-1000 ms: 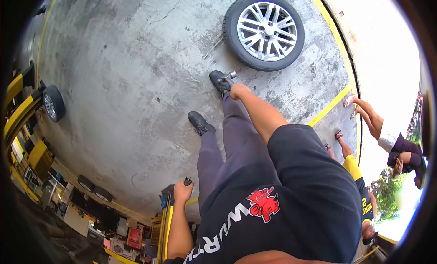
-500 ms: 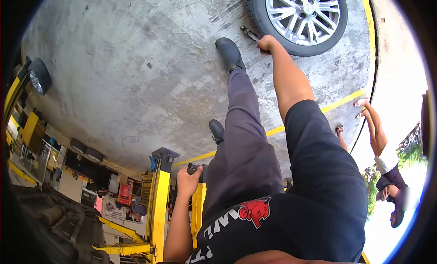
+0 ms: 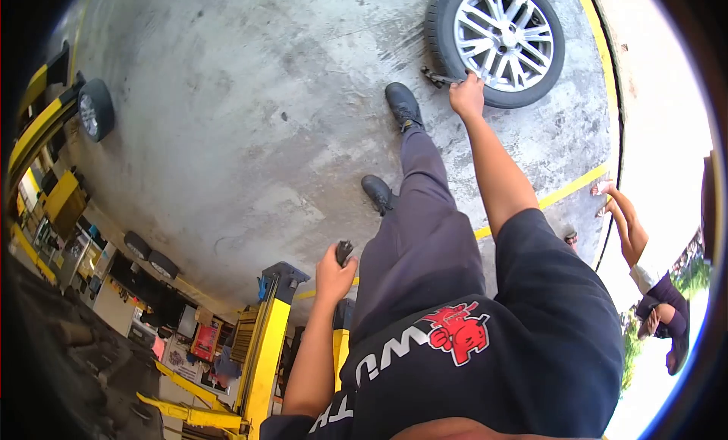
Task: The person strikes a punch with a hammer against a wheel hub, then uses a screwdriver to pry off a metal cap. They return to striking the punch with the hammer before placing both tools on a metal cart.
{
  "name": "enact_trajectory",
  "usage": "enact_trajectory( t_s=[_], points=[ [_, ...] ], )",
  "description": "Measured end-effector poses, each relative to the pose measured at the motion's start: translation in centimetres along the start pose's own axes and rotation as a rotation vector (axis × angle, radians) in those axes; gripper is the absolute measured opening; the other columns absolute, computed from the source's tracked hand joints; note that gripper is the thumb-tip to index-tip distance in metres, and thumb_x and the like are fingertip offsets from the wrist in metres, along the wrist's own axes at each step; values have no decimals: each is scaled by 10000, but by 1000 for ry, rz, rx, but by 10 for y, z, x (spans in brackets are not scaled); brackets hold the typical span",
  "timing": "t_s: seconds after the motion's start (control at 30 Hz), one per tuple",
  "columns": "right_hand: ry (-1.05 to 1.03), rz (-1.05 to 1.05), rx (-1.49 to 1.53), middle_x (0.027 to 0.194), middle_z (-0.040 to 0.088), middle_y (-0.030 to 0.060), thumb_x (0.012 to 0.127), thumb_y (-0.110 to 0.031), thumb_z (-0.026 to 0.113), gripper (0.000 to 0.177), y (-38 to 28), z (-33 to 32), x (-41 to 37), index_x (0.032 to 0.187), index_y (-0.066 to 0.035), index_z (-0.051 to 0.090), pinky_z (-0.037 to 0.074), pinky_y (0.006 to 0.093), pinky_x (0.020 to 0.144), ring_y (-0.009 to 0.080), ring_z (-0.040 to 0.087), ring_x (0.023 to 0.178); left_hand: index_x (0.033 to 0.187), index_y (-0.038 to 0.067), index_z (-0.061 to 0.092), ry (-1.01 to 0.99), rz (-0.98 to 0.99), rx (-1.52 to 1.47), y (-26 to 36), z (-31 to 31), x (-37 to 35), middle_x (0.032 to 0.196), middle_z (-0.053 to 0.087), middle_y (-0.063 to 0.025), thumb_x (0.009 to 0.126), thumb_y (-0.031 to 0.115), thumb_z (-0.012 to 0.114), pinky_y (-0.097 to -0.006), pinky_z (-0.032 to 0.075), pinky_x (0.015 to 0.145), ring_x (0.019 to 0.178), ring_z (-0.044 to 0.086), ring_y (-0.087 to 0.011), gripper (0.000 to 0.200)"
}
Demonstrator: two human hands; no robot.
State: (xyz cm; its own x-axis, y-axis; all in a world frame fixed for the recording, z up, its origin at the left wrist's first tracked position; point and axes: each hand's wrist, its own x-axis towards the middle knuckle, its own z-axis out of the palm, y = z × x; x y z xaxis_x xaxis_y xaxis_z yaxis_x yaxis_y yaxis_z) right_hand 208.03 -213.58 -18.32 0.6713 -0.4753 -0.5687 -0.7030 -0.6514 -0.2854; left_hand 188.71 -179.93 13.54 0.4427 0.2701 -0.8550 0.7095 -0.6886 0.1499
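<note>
My right hand [image 3: 466, 96] is closed around a plier-like metal tool [image 3: 438, 79] with a dark head. The tool overlaps the near edge of a car wheel [image 3: 497, 95], which lies flat on the floor with its silver spoked rim facing up. My left hand [image 3: 334, 275] is closed on a small black object [image 3: 344, 252], held beside my hip; fingers cover most of it, and I cannot tell its kind. My black shoes [image 3: 403, 106] stand on the concrete, left of the wheel.
A yellow lift post [image 3: 265, 345] with low arms stands at the left. Two tyres [image 3: 162, 264] lie by the wall, and another wheel [image 3: 95, 110] is at the far left. A yellow line [image 3: 572, 186] crosses the floor. Another person [image 3: 658, 311] is at the right.
My right hand has moved with the tool toward the wheel's rim, and the tool now lies more level. My left hand has risen and shifted right. My rear foot has stepped forward.
</note>
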Motion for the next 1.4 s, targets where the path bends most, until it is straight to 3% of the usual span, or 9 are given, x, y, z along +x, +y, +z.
enact_trajectory(
  t_s=[0.07, 0.17, 0.3, 0.4, 0.5, 0.67, 0.8, 0.97, 1.4],
  points=[
    [-170, -336, 59, 1330, 574, 232, 881, -243, 676, 557, -30, 1, -61, 1366, -23, 512, 460, 442, 1039, 382, 569, 1232, 1187, 14, 592, -35, 31, 64, -21, -6, -11, 967, 696, -242, 853, 187, 657, -495, 515, 818, 951, 666, -445, 382],
    [-896, -712, 222, 1274, 628, 228, 845, -234, 704, 623, -123, -52, -209, 1390, -8, 503, 497, 421, 997, 369, 650, 1106, 1223, 19, 581, -77, 143, 133, -48, -19, -30, 1072, 682, -259, 864, 197, 659, -522, 516, 865, 1011, 644, -454, 408],
    [-1256, -1521, -407, 1316, 593, 241, 744, -236, 765, 813, -187, -95, -397, 1455, -28, 430, 516, 452, 960, 375, 601, 1194, 1098, 1, 666, 39, 326, 148, -66, -54, -74, 1005, 690, -264, 849, 197, 693, -507, 528, 862, 973, 662, -442, 318],
    [-1024, -1522, -545, 1004, 725, 208, 741, -180, 772, 777, -215, -127, -504, 1412, -13, 417, 534, 477, 878, 402, 674, 1015, 899, -33, 725, 155, 328, -2, -90, -106, -149, 966, 694, -272, 792, 139, 711, -469, 547, 842, 961, 674, -424, 203],
    [-941, -1679, -529, 956, 721, 212, 808, -200, 740, 648, -262, -178, -585, 1371, -29, 468, 535, 489, 829, 413, 679, 951, 1068, -23, 689, 340, 529, -55, -153, -163, -220, 1055, 692, -248, 769, 110, 729, -427, 540, 875, 1018, 666, -404, 330],
    [-661, -1852, 111, 803, 683, 185, 944, -269, 684, 383, -362, -323, -691, 1234, -59, 549, 501, 444, 677, 386, 678, 768, 1215, -10, 632, 1421, 715, -319, -219, -312, -407, 1162, 694, -134, 828, 161, 763, -387, 468, 990, 1144, 629, -247, 443],
    [-223, -2061, 500, 717, 646, 179, 974, -289, 648, 291, -430, -368, -756, 1115, -38, 606, 469, 428, 608, 349, 652, 661, 1236, -18, 604, 2101, 1275, -317, -212, -421, -457, 1291, 629, -128, 950, 116, 604, -351, 384, 1062, 1251, 535, -211, 317],
    [95, -2149, 679, 736, 678, 172, 944, -279, 669, 242, -471, -377, -794, 988, -41, 668, 517, 472, 662, 392, 672, 725, 1289, 59, 629, 2566, 1077, 175, -165, -510, -470, 1387, 569, -177, 1016, 259, 490, -447, 335, 1128, 1317, 490, -352, 366],
    [181, -2333, 613, 731, 694, 138, 887, -251, 711, 190, -496, -387, -790, 947, -74, 674, 551, 456, 632, 366, 681, 683, 1197, 62, 704, 2524, 1101, 202, -153, -541, -442, 1321, 641, -165, 1033, 318, 436, -439, 405, 1058, 1228, 581, -362, 405]
  ],
)
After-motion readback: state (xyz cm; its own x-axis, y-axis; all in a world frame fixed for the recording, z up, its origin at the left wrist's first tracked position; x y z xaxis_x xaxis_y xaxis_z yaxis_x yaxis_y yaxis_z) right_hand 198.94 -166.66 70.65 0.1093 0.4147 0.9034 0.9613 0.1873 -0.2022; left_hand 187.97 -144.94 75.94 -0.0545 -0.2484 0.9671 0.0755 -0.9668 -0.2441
